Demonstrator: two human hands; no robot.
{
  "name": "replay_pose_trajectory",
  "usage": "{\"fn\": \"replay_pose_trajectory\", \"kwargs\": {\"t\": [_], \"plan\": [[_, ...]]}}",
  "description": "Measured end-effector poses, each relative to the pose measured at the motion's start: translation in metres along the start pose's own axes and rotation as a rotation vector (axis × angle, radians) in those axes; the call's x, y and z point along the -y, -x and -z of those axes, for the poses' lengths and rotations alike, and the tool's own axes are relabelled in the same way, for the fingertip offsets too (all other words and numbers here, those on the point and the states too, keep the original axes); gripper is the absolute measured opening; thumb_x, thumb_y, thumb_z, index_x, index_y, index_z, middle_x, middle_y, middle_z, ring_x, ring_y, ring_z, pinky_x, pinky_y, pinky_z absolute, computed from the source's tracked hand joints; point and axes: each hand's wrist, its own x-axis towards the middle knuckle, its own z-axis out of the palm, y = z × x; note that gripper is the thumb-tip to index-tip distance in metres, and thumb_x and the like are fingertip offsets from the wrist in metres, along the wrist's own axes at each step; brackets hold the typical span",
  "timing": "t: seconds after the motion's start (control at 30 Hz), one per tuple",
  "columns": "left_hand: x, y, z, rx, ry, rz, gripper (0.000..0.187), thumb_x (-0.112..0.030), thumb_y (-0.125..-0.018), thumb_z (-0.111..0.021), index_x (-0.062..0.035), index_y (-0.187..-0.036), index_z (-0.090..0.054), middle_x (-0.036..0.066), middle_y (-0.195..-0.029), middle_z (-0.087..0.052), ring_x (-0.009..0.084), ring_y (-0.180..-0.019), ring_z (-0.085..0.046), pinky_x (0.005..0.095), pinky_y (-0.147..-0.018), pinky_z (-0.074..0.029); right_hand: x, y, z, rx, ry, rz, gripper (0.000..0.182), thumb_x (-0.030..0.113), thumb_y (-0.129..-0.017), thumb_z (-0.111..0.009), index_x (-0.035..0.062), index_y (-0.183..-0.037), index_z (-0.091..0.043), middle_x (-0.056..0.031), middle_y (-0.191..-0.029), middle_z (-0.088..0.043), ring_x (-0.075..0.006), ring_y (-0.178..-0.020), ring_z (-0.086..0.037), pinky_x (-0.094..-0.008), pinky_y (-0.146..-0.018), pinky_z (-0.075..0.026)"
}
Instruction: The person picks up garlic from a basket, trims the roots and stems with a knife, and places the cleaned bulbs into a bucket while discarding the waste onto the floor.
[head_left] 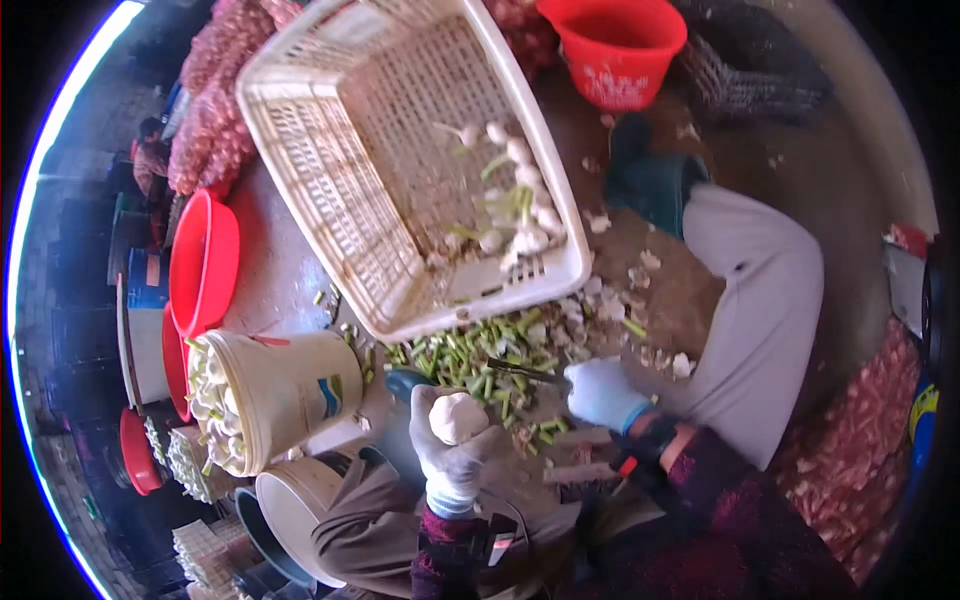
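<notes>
A white garlic bulb (459, 418) sits in my left hand (448, 462), whose gloved fingers are closed around it. My right hand (603, 392), in a pale glove, grips a dark, narrow-bladed cutting tool (526, 372) that points left toward the bulb. The blade is apart from the bulb in this view; the tool's handle is hidden in my fist. Below and beyond both hands, many cut green garlic stems (515, 340) lie heaped on the floor. Several garlic bulbs with stems (527, 178) rest along the right side of a large white plastic crate (350, 190).
A white bucket (300, 385) full of trimmed garlic lies tilted to my left, near red tubs (205, 265). Ahead stands a red bucket (622, 70). Net sacks of garlic (215, 125) are piled at the far left, with another sack (860, 450) at right. My bent leg (760, 300) borders the workspace.
</notes>
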Motion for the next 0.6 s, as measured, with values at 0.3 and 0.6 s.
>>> {"fn": "replay_pose_trajectory", "kwargs": {"t": [0.3,0.6], "plan": [[0.023,-0.017,-0.005,-0.078,0.588,0.175,0.056,0.000,-0.071,-0.070,-0.0044,-0.122,-0.046,0.008,-0.101,-0.053,0.0155,-0.087,-0.056,0.0241,-0.073,-0.049,0.042,0.028,0.027,-0.255,-0.686,-0.004,0.013,0.017,-0.075,-0.059,0.0041,-0.077,-0.061,-0.0144,-0.062,-0.060,-0.0308,-0.055,-0.057,-0.0392,-0.055,-0.046],[0.030,-0.034,-0.030,-0.037,1.164,0.139,0.063,-0.012,-0.070,-0.066,-0.0058,-0.128,-0.042,0.006,-0.109,-0.050,0.0185,-0.093,-0.051,0.0315,-0.084,-0.043,0.001,-0.004,-0.076,-0.080,-0.448,-0.032,0.016,0.015,-0.072,-0.059,0.0003,-0.065,-0.060,-0.0180,-0.059,-0.058,-0.0324,-0.059,-0.061,-0.0453,-0.054,-0.049]]}}
